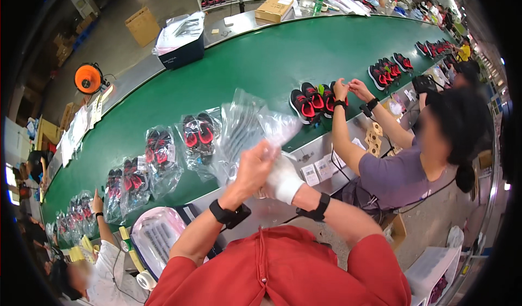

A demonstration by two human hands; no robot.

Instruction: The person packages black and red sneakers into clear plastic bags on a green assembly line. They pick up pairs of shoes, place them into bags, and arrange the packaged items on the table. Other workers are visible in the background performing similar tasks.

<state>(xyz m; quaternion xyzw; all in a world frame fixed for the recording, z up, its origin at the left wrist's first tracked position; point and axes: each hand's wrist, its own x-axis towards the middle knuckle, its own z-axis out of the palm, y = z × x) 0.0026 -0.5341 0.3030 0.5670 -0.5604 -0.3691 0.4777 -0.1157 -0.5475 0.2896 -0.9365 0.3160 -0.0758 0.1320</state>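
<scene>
Here, my left hand [253, 170] and bandaged right hand [280, 181] both pinched 1 clear plastic bag [250, 124], raised above the green bench [261, 61], near bagged shoes [197, 135].

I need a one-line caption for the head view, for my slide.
Both hands, left and bandaged right, hold a clear plastic bag above a green conveyor belt carrying bagged black-and-red shoes.

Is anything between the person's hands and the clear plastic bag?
No. Both the left hand and the right hand already grip the clear plastic bag, held up over the green belt. Nothing visible sits between them.
</scene>
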